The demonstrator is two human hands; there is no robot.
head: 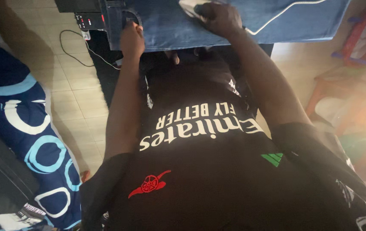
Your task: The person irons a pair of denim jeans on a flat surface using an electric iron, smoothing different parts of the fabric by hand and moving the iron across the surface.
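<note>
A pair of blue jeans (pixel 170 25) lies spread on a raised surface at the top of the head view. My left hand (pixel 131 40) presses on the jeans near the dark waistband and pocket at their left end. My right hand (pixel 219 17) is closed around the dark handle of a white clothes iron (pixel 189 8) that rests on the denim. A white cord (pixel 285 13) trails over the fabric to the right of the iron. My black shirt fills the lower middle of the view.
A blue and white patterned bedspread (pixel 24 128) lies at the left on the tiled floor (pixel 76 94). A power strip (pixel 89 19) with a cable (pixel 80 55) sits at top left. A wooden stool (pixel 345 85) and colourful clutter stand at the right.
</note>
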